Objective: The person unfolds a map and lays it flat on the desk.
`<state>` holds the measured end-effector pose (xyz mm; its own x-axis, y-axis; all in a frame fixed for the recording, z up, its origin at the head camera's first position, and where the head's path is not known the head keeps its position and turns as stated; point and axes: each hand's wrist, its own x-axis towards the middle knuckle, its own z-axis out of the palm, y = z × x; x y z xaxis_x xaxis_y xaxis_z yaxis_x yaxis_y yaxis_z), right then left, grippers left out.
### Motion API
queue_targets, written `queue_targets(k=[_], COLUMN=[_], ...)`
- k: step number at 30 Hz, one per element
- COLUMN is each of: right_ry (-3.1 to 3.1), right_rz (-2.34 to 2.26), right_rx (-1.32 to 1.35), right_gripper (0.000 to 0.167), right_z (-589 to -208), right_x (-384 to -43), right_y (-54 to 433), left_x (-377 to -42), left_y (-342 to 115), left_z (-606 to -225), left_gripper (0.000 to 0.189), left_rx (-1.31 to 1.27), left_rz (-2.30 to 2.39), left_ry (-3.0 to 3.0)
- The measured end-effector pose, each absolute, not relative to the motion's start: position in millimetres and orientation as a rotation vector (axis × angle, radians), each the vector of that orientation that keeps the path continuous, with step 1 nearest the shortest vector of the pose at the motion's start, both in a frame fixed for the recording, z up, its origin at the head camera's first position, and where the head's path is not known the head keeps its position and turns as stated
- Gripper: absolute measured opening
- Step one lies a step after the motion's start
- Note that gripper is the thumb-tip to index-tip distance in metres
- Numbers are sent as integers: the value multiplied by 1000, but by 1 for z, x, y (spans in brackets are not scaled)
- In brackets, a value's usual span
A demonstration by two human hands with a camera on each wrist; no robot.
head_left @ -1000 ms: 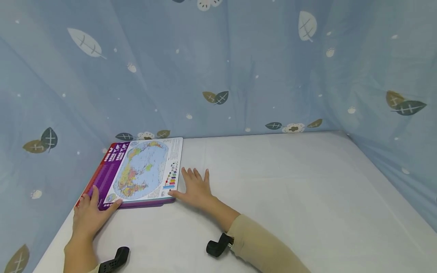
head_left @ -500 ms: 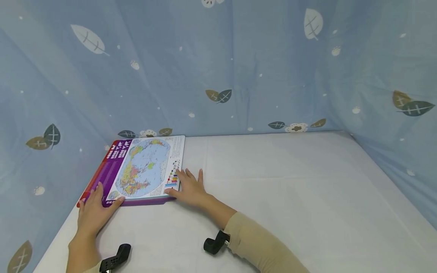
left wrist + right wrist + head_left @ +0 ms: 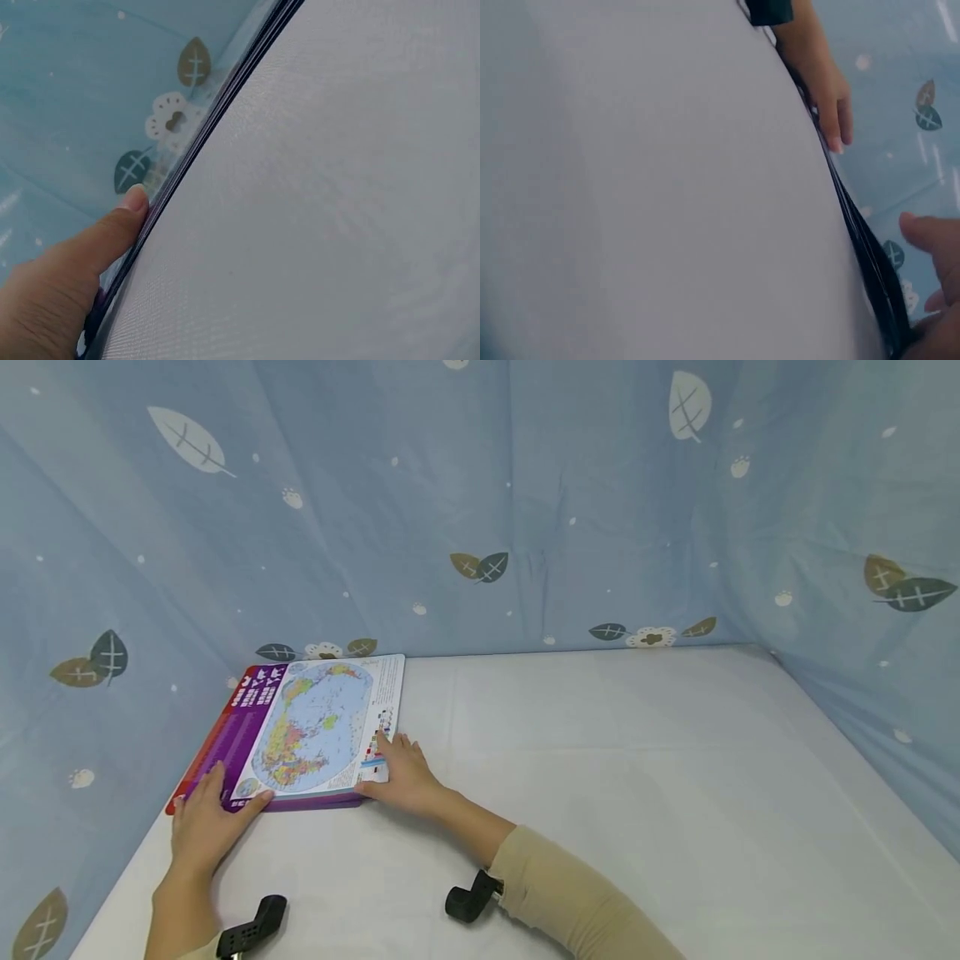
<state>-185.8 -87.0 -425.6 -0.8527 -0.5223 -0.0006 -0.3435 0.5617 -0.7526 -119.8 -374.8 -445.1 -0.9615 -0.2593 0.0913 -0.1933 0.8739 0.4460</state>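
A stack of thin flat sheets (image 3: 311, 735) lies at the table's left back, its top one a world map with a purple and red left band. On its near left corner rests my left hand (image 3: 206, 827), fingers spread and the thumb along the near edge. My right hand (image 3: 408, 781) touches the near right corner, fingers over the right border. In the left wrist view, the left thumb (image 3: 112, 232) lies against the stack's layered edge (image 3: 202, 142). Part of the right hand (image 3: 941, 255) shows in the right wrist view, beside the dark stacked edges (image 3: 874, 270).
A white-covered table (image 3: 637, 793) extends to the right of the stack. Blue curtain (image 3: 540, 510) with leaf prints hangs behind and on both sides. Black wrist mounts (image 3: 255, 927) sit on both forearms.
My right hand has moved left, from beside the stack onto its right border. The lower sheets now stick out less along the near edge. The left hand stays at its corner.
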Motion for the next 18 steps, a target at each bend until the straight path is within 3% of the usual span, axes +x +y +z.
queue_targets(k=[5, 9, 13, 18], right_ry=[2556, 2455, 2341, 2275], right_rz=[-1393, -1674, -1855, -1899], right_rx=[-708, -478, -276, -294], right_gripper=[79, 71, 61, 53], right_z=[-435, -433, -430, -430], right_x=[-184, -186, -191, -192], right_y=[-86, -86, -86, -85], left_x=[-122, -123, -123, -124], left_y=[-371, -369, -369, -369], left_z=[-442, -440, -439, -435], left_gripper=[99, 94, 80, 62], left_rx=[417, 505, 599, 805], left_rz=[-773, -954, -1104, -1338], left_ry=[-2867, -2814, -2666, -2364])
